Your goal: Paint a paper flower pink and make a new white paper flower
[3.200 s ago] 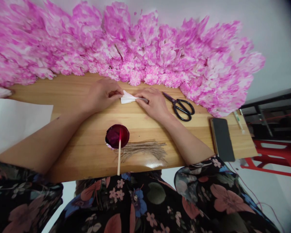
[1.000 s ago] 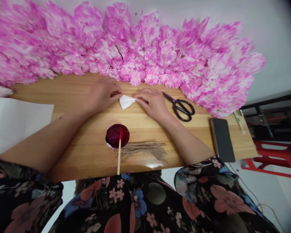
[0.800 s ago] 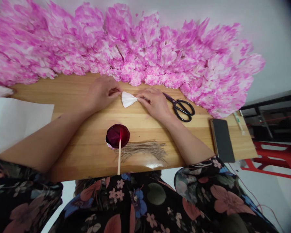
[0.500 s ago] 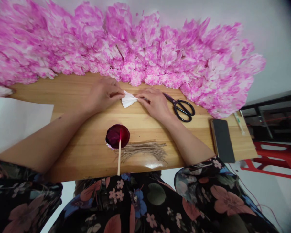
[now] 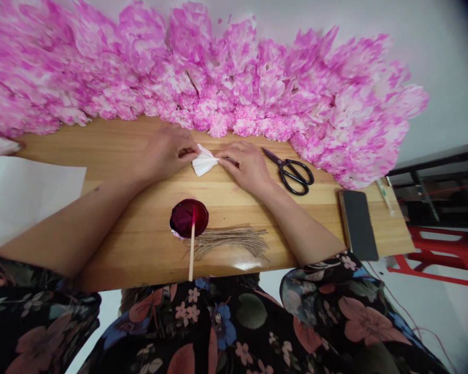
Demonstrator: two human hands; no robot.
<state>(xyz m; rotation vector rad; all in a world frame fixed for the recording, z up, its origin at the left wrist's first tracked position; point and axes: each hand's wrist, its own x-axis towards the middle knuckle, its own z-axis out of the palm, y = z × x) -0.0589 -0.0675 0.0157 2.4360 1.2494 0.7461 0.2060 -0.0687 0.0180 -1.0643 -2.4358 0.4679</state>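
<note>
Between my hands is a small white pleated paper fan (image 5: pixel 205 161), spread wide on its left and gathered narrow on its right. My left hand (image 5: pixel 171 150) pinches the upper left edge of the fan between thumb and fingers. At the narrow end, my right hand (image 5: pixel 244 163) is closed on the gathered paper. Below them stands a small dish of dark magenta liquid (image 5: pixel 181 218), with a wooden stick (image 5: pixel 192 252) resting in it. Beside the dish lies a bundle of thin brown strings (image 5: pixel 232 240). Black-handled scissors (image 5: pixel 292 174) lie right of my right hand.
Pink and white paper flowers (image 5: pixel 218 72) line the back of the wooden table (image 5: pixel 136 244). White paper sheets (image 5: pixel 27 197) lie at the left. A phone (image 5: pixel 358 226) rests near the right edge, and a red stool (image 5: pixel 440 254) stands beyond.
The fan's wide end has opened slightly and shifted a little left and down. Both hands have moved slightly left, still on the paper.
</note>
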